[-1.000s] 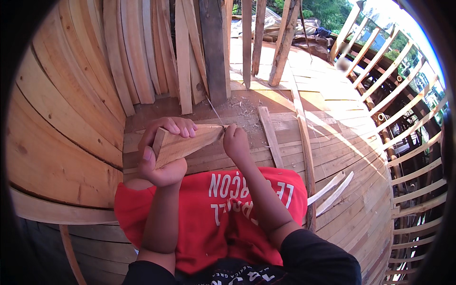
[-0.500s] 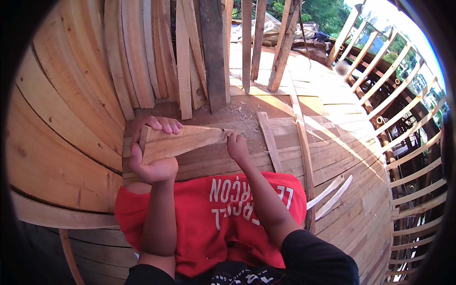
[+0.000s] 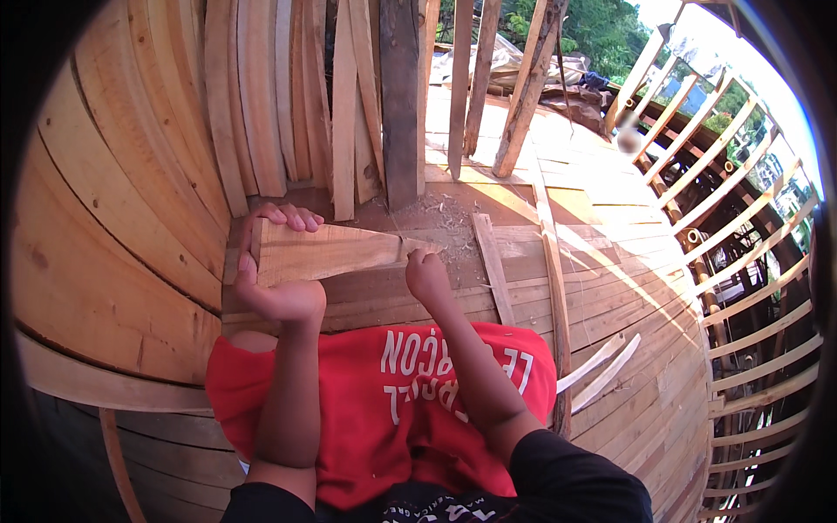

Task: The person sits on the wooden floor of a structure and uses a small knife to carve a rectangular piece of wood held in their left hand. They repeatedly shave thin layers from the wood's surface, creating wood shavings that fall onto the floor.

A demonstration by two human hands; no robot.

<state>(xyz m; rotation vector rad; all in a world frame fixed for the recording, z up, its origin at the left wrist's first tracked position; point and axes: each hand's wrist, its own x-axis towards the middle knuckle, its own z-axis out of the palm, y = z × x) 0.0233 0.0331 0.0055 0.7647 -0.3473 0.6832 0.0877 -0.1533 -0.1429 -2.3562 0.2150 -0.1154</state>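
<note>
A tapered wooden board [image 3: 331, 253] lies level in front of me, broad at the left and narrow at the right. My left hand [image 3: 283, 296] is closed round its broad end, fingers over the far edge and thumb at the end face. At the narrow tip, my right hand [image 3: 427, 275] is closed in a pinch on the wood. A dark, notch-like mark crosses the board just left of those fingers; whether it is a cut or a split cannot be made out. A red cloth garment [image 3: 349, 392] with white lettering covers my lap.
Upright planks [image 3: 261, 105] and a dark post [image 3: 399, 105] stand ahead. Curved planking [image 3: 113, 200] rises at the left. Shavings [image 3: 445, 218] and loose wooden strips [image 3: 495, 266] lie on the plank floor [image 3: 645, 383]. Slatted framing [image 3: 754, 340] curves along the right.
The board's broad end has shifted slightly left and up, and the board lies flatter. My right hand has moved slightly left and down, still at the narrow tip. The view has shifted a little.
</note>
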